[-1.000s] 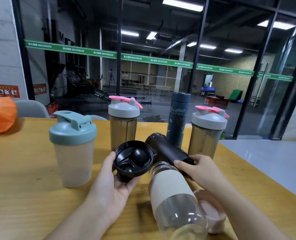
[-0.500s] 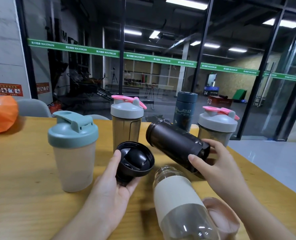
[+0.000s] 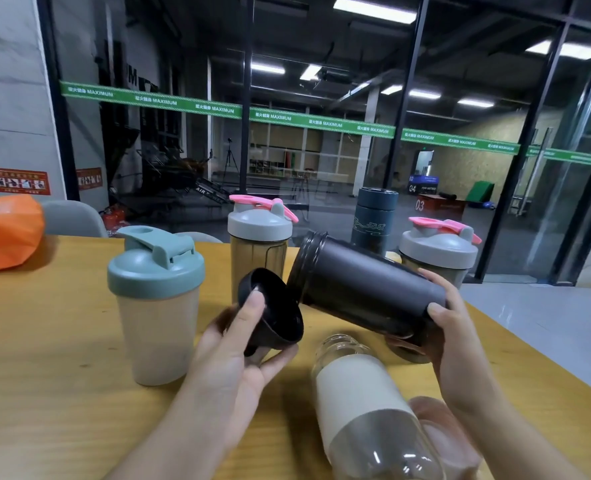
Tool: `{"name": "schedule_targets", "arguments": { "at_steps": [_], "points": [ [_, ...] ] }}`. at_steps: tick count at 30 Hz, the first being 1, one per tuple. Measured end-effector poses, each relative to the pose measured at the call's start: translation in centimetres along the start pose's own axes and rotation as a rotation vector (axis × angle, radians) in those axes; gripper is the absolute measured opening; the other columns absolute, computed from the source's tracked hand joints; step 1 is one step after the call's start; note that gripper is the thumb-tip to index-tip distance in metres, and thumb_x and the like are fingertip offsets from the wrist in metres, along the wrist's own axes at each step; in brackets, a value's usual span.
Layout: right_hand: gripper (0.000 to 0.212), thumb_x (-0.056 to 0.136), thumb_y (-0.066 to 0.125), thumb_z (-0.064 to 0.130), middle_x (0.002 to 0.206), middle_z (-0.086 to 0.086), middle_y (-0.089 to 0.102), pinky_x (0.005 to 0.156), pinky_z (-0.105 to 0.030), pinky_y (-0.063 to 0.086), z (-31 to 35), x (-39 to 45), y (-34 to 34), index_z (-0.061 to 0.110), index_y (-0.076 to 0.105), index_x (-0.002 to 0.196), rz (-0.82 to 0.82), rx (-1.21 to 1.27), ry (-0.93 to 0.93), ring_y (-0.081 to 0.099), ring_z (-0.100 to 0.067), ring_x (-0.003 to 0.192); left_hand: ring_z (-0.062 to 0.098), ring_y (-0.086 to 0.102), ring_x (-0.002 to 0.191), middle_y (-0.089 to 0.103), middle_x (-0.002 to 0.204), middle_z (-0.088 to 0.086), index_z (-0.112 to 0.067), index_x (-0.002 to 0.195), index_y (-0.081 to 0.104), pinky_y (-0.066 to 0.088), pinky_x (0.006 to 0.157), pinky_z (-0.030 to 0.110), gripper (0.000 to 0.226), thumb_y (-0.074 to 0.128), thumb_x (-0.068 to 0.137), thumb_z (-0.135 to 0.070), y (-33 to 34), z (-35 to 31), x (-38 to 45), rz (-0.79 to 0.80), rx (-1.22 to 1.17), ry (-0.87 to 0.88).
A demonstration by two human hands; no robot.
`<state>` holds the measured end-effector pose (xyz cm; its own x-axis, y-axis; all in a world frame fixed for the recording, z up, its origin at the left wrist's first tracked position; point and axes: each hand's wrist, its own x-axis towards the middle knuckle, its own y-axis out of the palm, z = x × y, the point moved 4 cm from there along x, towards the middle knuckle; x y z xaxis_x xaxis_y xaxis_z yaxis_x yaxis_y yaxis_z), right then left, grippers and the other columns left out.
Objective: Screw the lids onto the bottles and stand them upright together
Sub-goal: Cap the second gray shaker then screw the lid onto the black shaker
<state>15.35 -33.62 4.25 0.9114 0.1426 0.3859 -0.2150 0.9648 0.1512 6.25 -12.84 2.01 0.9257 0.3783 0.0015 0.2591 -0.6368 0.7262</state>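
Mid-frame, the right hand has lifted the black bottle off the table, gripping its base; its mouth now faces the lid clasped in the left hand, ready for screwing.

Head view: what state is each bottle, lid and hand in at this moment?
black bottle: uncapped, tilted, held off the table
black lid: off, held beside the bottle's mouth
left hand: grips black lid
right hand: grips black bottle's base
teal-lidded shaker: capped, upright
two pink-lidded shakers: capped, upright
dark blue flask: capped, upright
clear bottle: uncapped, lying down
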Motion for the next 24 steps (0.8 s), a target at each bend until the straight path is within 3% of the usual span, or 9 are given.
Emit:
{"name": "schedule_targets", "arguments": {
  "at_steps": [3,5,7,10,15,17,20,23,24],
  "points": [
    [0.055,0.067,0.039,0.023,0.123,-0.008,0.056,0.082,-0.050,0.048,-0.2,0.0,-0.2,0.038,0.056,0.116,0.016,-0.039,-0.039,0.055,-0.036,0.110,0.025,0.065,0.106,0.068,0.116,0.017,-0.005,0.120,0.058,0.052,0.089,0.048,0.057,0.067,0.066,-0.020,0.3,-0.3,0.0,0.078,0.158,0.083],
    [0.057,0.066,0.039,0.021,0.121,-0.007,0.057,0.081,-0.049,0.047,-0.1,-0.1,-0.3,0.038,0.057,0.117,0.021,-0.023,-0.051,0.055,-0.036,0.110,0.019,0.067,0.101,0.068,0.116,0.015,-0.007,0.121,0.059,0.049,0.096,0.045,0.058,0.074,0.065,-0.015,0.4,-0.6,0.0,0.115,0.220,0.115],
    [0.057,0.067,0.039,0.021,0.121,-0.005,0.057,0.082,-0.052,0.047,0.0,-0.1,-0.4,0.039,0.058,0.117,0.042,-0.022,-0.071,0.055,-0.034,0.110,0.019,0.066,0.104,0.068,0.117,0.011,-0.013,0.126,0.054,0.050,0.096,0.040,0.070,0.083,0.062,-0.006,0.3,-0.8,0.1,0.140,0.244,0.133],
    [0.055,0.068,0.039,0.023,0.125,-0.002,0.055,0.092,-0.060,0.042,0.3,-0.3,-0.2,0.046,0.060,0.114,0.071,-0.070,-0.112,0.051,-0.034,0.115,0.021,0.065,0.109,0.069,0.115,0.006,-0.021,0.128,0.049,0.053,0.092,0.034,0.075,0.074,0.059,-0.005,0.3,-0.7,0.1,0.162,0.217,0.139],
    [0.052,0.066,0.037,0.021,0.107,0.005,0.061,0.071,-0.038,0.047,0.7,-0.6,0.1,0.047,0.063,0.103,0.087,-0.076,-0.079,0.057,-0.025,0.096,0.014,0.067,0.105,0.068,0.115,-0.005,-0.035,0.124,0.050,0.057,0.085,0.039,0.077,0.080,0.058,-0.010,0.3,-0.1,-0.2,0.197,0.332,0.132],
    [0.053,0.065,0.038,0.021,0.109,0.000,0.061,0.070,-0.037,0.047,0.8,-0.6,0.2,0.045,0.064,0.104,0.103,-0.057,-0.070,0.057,-0.025,0.095,0.010,0.067,0.103,0.068,0.114,-0.010,-0.040,0.127,0.047,0.058,0.083,0.039,0.084,0.080,0.055,-0.012,0.3,-0.2,-0.1,0.207,0.378,0.140],
    [0.053,0.067,0.040,0.022,0.120,-0.010,0.057,0.076,-0.044,0.044,0.7,-0.6,0.5,0.042,0.062,0.111,0.144,-0.049,-0.047,0.055,-0.032,0.103,0.010,0.067,0.102,0.068,0.114,-0.010,-0.038,0.132,0.045,0.058,0.082,0.041,0.094,0.083,0.046,-0.027,0.4,-0.5,-0.1,0.239,0.406,0.152],
    [0.044,0.072,0.052,0.042,0.127,0.001,0.055,0.091,-0.043,0.046,0.6,-0.6,0.6,0.051,0.057,0.114,0.153,-0.129,-0.061,0.053,-0.026,0.116,0.012,0.069,0.099,0.069,0.111,-0.007,-0.031,0.127,0.048,0.059,0.072,0.036,0.091,0.081,0.043,-0.036,0.2,-1.0,0.0,0.219,0.410,0.175],
    [0.050,0.068,0.060,0.051,0.130,0.009,0.054,0.096,-0.040,0.045,0.6,-0.6,0.6,0.054,0.054,0.118,0.152,-0.169,-0.081,0.052,-0.019,0.121,0.012,0.069,0.098,0.069,0.111,-0.006,-0.031,0.124,0.049,0.059,0.069,0.034,0.088,0.081,0.042,-0.037,0.1,-1.1,0.1,0.209,0.429,0.185]
  ]
}}
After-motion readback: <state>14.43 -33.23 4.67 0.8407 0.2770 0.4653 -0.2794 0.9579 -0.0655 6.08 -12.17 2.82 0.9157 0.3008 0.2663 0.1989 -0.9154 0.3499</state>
